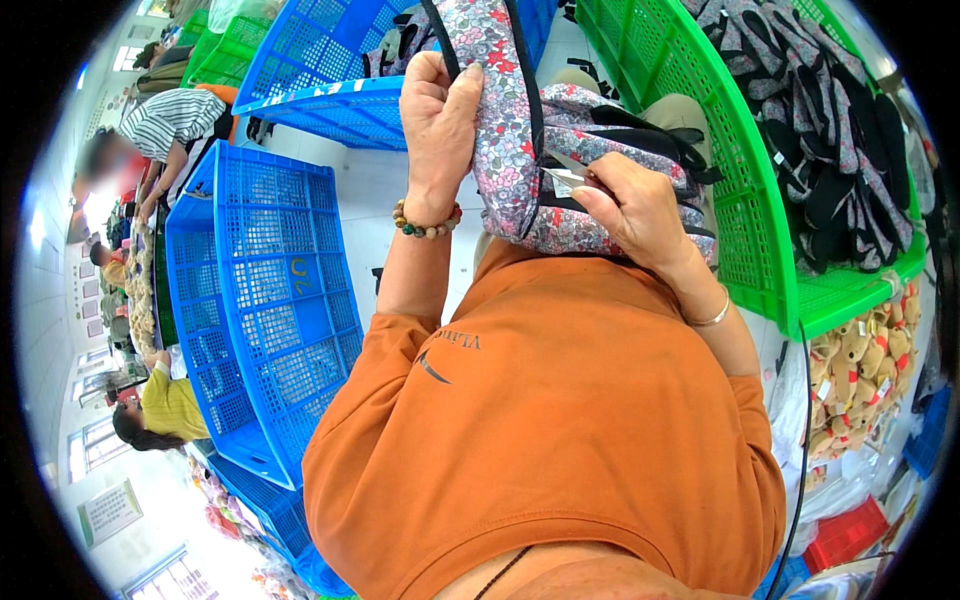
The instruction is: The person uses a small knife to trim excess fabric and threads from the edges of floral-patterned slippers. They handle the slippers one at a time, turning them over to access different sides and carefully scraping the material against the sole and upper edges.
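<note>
My left hand point(437, 125) pinches a long floral fabric piece point(508, 135) with black edging, thumb on its face, and holds it up in front of me. In my right hand point(640, 210) is a small pair of metal thread snips point(566, 171), their pointed blades directed at the black edge of that piece. A small white label shows beside the blades. More floral pieces point(655, 150) with black parts lie across my lap, under and beyond my right hand.
A green crate point(745, 190) at the right holds many similar floral pieces point(800, 110). Blue crates stand at the far side point(340, 110) and left point(285, 270). Tan plush toys point(860, 370) lie at the right. Other people point(172, 125) work at the far left.
</note>
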Action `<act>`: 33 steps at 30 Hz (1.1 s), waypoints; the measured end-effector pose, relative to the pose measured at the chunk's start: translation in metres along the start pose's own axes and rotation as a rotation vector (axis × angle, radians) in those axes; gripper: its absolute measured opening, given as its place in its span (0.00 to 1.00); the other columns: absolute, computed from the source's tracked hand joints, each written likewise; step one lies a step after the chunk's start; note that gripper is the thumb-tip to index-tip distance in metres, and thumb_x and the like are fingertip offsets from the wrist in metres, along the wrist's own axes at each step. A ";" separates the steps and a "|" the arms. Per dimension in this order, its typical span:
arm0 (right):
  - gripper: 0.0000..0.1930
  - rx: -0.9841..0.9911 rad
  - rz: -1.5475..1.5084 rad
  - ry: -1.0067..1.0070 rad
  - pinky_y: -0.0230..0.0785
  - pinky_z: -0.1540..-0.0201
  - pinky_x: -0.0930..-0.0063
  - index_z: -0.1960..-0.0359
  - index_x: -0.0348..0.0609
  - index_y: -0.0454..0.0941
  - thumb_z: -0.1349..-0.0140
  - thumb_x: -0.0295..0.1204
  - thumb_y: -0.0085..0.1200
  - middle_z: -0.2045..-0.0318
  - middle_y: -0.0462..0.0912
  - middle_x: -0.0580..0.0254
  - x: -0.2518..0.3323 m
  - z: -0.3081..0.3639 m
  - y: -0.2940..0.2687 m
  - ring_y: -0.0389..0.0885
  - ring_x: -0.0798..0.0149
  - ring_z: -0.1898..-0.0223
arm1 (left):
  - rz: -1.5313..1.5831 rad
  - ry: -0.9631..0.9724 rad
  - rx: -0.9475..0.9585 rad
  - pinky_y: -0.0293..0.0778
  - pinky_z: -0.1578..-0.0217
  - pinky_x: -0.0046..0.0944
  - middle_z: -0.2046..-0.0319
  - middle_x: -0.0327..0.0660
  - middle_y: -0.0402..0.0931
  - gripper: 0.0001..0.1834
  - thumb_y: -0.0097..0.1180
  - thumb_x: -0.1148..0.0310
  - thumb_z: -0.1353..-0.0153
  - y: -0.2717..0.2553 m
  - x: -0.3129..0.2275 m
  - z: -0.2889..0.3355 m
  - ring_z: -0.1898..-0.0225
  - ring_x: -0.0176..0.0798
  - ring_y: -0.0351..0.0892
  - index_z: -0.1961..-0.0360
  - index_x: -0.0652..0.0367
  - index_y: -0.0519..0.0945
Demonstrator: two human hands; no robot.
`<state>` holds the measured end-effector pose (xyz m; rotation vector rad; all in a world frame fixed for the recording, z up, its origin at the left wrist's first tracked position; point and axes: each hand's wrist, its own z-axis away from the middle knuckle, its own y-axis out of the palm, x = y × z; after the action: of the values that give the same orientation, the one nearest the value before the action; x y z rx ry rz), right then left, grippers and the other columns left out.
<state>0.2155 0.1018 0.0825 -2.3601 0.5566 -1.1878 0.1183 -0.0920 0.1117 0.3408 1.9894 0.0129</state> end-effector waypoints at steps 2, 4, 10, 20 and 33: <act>0.18 0.000 0.013 -0.005 0.68 0.76 0.67 0.74 0.38 0.75 0.40 0.44 0.55 0.79 0.75 0.56 0.000 0.000 0.000 0.76 0.54 0.78 | 0.011 -0.009 0.005 0.68 0.74 0.20 0.71 0.34 0.75 0.06 0.53 0.72 0.36 0.001 0.001 0.001 0.73 0.19 0.71 0.65 0.61 0.68; 0.19 0.002 0.021 -0.008 0.68 0.76 0.67 0.75 0.38 0.75 0.40 0.44 0.55 0.79 0.75 0.56 -0.002 0.001 0.002 0.76 0.55 0.78 | 0.033 -0.022 0.002 0.68 0.73 0.21 0.71 0.34 0.75 0.06 0.53 0.72 0.36 0.003 -0.001 0.002 0.73 0.20 0.71 0.65 0.61 0.69; 0.19 0.001 0.015 -0.013 0.67 0.77 0.67 0.75 0.38 0.75 0.40 0.44 0.54 0.80 0.75 0.57 0.003 -0.002 0.002 0.76 0.55 0.78 | 0.012 -0.043 0.022 0.68 0.72 0.21 0.71 0.34 0.74 0.06 0.53 0.72 0.37 0.003 0.004 0.004 0.72 0.19 0.71 0.65 0.61 0.69; 0.19 -0.047 -0.029 0.100 0.65 0.78 0.68 0.78 0.39 0.74 0.37 0.42 0.52 0.82 0.72 0.56 0.000 -0.001 0.007 0.71 0.57 0.81 | 0.062 -0.093 0.035 0.70 0.71 0.21 0.71 0.34 0.74 0.06 0.53 0.73 0.37 0.007 0.005 0.006 0.71 0.20 0.71 0.65 0.61 0.68; 0.16 -0.019 -0.319 0.330 0.59 0.77 0.75 0.73 0.35 0.74 0.38 0.38 0.55 0.84 0.69 0.62 0.004 -0.008 -0.002 0.63 0.72 0.81 | 0.199 -0.212 0.007 0.72 0.74 0.22 0.71 0.36 0.75 0.05 0.52 0.73 0.37 0.009 0.007 0.005 0.73 0.20 0.73 0.65 0.61 0.69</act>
<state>0.2113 0.0999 0.0901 -2.3416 0.2972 -1.7400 0.1221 -0.0827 0.1045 0.5224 1.7399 0.0925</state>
